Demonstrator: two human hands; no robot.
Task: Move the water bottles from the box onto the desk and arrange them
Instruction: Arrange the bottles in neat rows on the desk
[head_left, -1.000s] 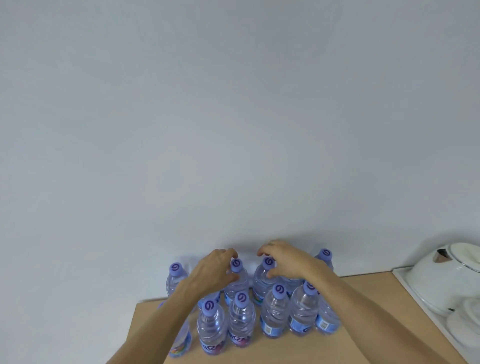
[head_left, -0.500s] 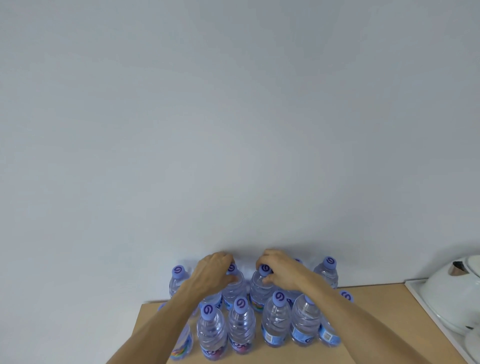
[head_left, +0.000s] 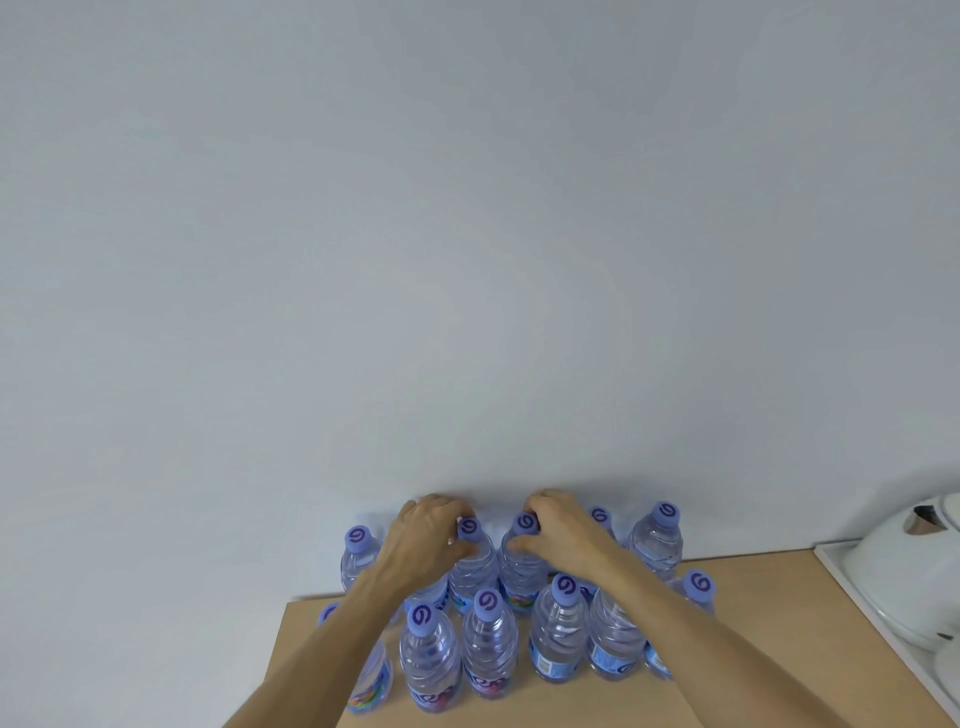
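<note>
Several clear water bottles with purple caps stand upright in two rows on the wooden desk (head_left: 753, 623), close to the wall. My left hand (head_left: 423, 535) grips the neck of a back-row bottle (head_left: 472, 564). My right hand (head_left: 563, 530) grips the neck of the bottle (head_left: 519, 566) right beside it. The two held bottles stand side by side, nearly touching. Front-row bottles (head_left: 488, 644) stand under my forearms. No box is in view.
A white kettle (head_left: 909, 577) sits on a white tray (head_left: 852, 592) at the desk's right side. A plain pale wall rises just behind the back row. The desk's left edge runs next to the leftmost bottles (head_left: 358, 558).
Both hands have slid the two back-row bottles farther toward the wall. The view has tilted up a little, so the kettle sits lower and farther right.
</note>
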